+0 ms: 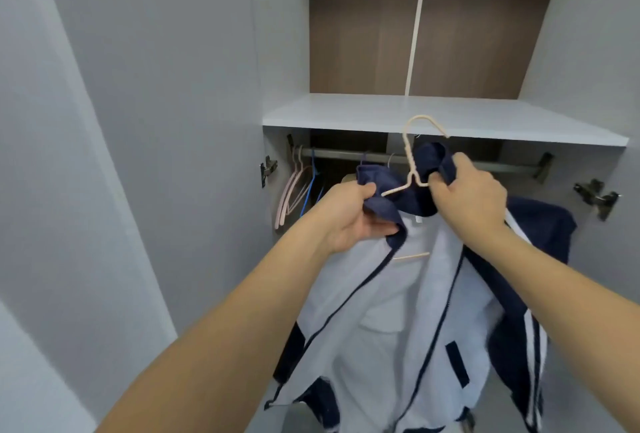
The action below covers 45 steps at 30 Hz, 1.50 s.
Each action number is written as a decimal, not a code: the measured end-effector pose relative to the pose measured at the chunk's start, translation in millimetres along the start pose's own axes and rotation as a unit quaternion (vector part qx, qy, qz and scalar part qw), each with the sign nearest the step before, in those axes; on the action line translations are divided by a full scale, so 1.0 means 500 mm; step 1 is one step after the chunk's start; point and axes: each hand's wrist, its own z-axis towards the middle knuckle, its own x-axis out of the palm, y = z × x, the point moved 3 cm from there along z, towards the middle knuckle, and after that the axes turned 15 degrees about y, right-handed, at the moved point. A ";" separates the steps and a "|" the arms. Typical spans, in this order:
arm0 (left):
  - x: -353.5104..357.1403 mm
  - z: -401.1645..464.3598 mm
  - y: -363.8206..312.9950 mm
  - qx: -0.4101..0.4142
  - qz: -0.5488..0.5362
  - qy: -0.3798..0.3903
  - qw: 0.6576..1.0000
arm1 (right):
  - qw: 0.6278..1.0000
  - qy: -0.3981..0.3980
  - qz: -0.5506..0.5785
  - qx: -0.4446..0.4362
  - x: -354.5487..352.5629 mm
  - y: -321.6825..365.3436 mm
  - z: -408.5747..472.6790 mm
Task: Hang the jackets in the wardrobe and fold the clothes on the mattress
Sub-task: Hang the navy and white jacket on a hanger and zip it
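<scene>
An open wardrobe (pixel 450 114) fills the view, its rail (pixel 485 162) under the shelf, spare hangers (pixel 294 190) far left. The left hand (pixel 349 218) grips the navy jacket (pixel 398 311) collar; the right hand (pixel 467 190) pinches collar and, seemingly, the cream hanger (pixel 408 155), likely seating the shoulders before hooking it.

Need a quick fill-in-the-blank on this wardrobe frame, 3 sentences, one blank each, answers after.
1. The jacket is on a cream ____ whose hook is not yet over the rail.
2. Both the left hand and the right hand grip the jacket's navy ____.
3. Spare hangers hang at the rail's ____ end.

Answers: hanger; collar; left
</scene>
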 end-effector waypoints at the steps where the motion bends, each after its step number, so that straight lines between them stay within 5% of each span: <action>1: 0.014 0.005 -0.008 0.016 0.000 0.005 1.000 | 1.000 0.003 0.002 -0.009 0.004 0.010 -0.001; 4: 0.018 0.028 -0.042 0.071 0.260 -0.048 0.962 | 0.997 0.025 0.061 -0.036 0.012 0.020 0.000; 5: 0.013 0.030 -0.053 0.081 0.410 -0.074 0.906 | 0.994 0.031 0.093 -0.041 0.011 0.015 0.002; 7: 0.000 0.026 -0.061 0.079 0.657 -0.130 0.738 | 0.987 0.034 0.153 -0.041 0.003 -0.003 0.007; 8: -0.008 0.024 -0.058 0.081 0.715 -0.147 0.678 | 0.983 0.031 0.177 -0.039 -0.002 -0.014 0.009; 9: -0.014 0.020 -0.053 0.084 0.733 -0.152 0.658 | 0.979 0.028 0.196 -0.038 -0.007 -0.022 0.010; 10: -0.024 0.023 -0.046 0.081 0.724 -0.138 0.671 | 0.976 0.026 0.213 -0.037 -0.010 -0.027 0.010; 14: -0.027 0.043 -0.002 0.071 0.573 -0.039 0.815 | 0.966 0.044 0.253 -0.033 0.006 -0.043 0.013; 20: 0.002 0.106 0.042 0.062 0.423 -0.072 0.901 | 0.964 0.094 0.247 -0.011 0.052 -0.108 0.051; 25: 0.027 0.199 0.077 0.029 0.448 -0.077 0.890 | 0.932 0.135 0.336 0.024 0.078 -0.203 0.116; 29: 0.057 0.306 0.114 0.018 0.397 -0.127 0.909 | 0.965 0.159 0.209 0.013 0.087 -0.291 0.175; 37: 0.118 0.553 0.152 -0.044 0.412 -0.173 0.894 | 0.958 0.229 0.155 0.078 0.131 -0.446 0.262; 45: 0.085 0.765 0.165 -0.051 0.407 -0.194 0.891 | 0.952 0.195 0.222 0.082 0.214 -0.530 0.387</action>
